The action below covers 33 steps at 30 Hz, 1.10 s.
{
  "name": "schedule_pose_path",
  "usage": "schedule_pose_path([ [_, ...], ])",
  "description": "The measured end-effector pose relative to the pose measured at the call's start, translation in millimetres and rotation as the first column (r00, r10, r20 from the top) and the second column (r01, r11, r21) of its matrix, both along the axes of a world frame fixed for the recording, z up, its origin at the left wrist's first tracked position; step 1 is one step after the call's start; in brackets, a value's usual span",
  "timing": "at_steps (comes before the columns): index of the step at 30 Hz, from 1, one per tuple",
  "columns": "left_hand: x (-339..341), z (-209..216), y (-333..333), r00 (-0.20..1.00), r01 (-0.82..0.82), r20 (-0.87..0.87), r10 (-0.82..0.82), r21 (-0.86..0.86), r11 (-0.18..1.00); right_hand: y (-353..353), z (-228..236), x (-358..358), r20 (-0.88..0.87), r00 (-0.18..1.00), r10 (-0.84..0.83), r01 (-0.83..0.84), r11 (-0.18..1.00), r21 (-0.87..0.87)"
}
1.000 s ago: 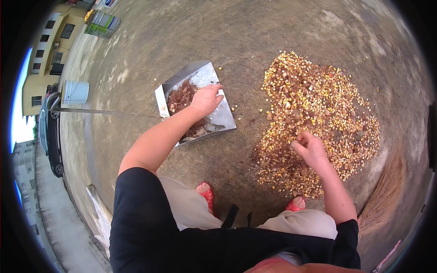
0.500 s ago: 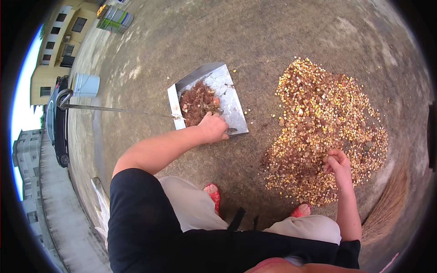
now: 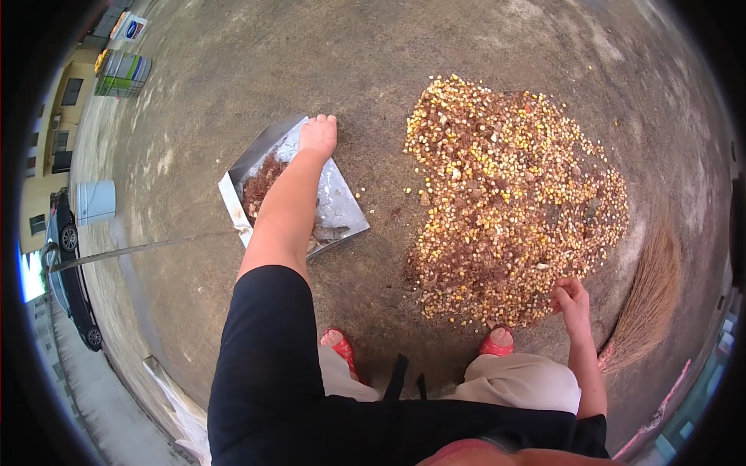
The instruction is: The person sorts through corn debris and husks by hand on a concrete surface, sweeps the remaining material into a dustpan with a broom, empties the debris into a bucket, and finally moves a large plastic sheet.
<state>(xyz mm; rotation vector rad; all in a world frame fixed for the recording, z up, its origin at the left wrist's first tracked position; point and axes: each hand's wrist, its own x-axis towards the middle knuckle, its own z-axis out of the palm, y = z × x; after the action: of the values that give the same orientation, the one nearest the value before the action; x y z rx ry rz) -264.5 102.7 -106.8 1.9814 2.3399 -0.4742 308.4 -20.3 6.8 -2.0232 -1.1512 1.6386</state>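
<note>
Crouched over bare concrete ground (image 3: 435, 46), red sandals showing at 6 o'clock. Left hand (image 3: 318, 135) stretched out to the far rim of a metal dustpan (image 3: 342, 210) lying at about 10 o'clock, fingers curled over that edge; a grip or a mere rest on it, cannot tell. Inside the pan, a modest heap of brown husks and debris (image 3: 260, 182), partly hidden by the forearm. A long thin handle (image 3: 140, 248) running from the pan toward 9 o'clock.

Right hand (image 3: 571, 299) down at 4 o'clock, touching the near edge of a broad spread of yellow kernels mixed with brown chaff (image 3: 513, 202), fingers loosely bent as if pinching at bits; whether anything is held, too small to tell. Straw broom (image 3: 649, 303) lying just beside the pile at 3 to 4 o'clock, untouched.

Judged from the layout: sorting barely under way. Only a small share of brown matter in the pan, much brown still scattered through the kernels, thickest toward the pile's near and middle parts. Pile wide and loose, not gathered. Bulk of the picking left, plus any sweeping together.
</note>
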Motion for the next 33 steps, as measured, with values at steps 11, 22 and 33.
schedule_pose_path([
  [11, 112, 81, -61, 0.734, 0.41, 0.498, -0.463, 0.22, 0.885, -63, -11, 226, 0.9, 0.401, -0.17, 0.122, 0.984, 0.131],
  [22, 128, 128, -118, 0.725, 0.439, 0.584, -0.365, 0.016, 0.898, -223, -43, 302, 0.943, 0.333, -0.025, 0.574, 0.799, -0.181],
  [33, 163, 152, -90, 0.589, 0.503, 0.671, -0.449, 0.131, 0.855, -265, -18, 241, 0.566, 0.42, -0.71, 0.727, 0.636, 0.258],
])
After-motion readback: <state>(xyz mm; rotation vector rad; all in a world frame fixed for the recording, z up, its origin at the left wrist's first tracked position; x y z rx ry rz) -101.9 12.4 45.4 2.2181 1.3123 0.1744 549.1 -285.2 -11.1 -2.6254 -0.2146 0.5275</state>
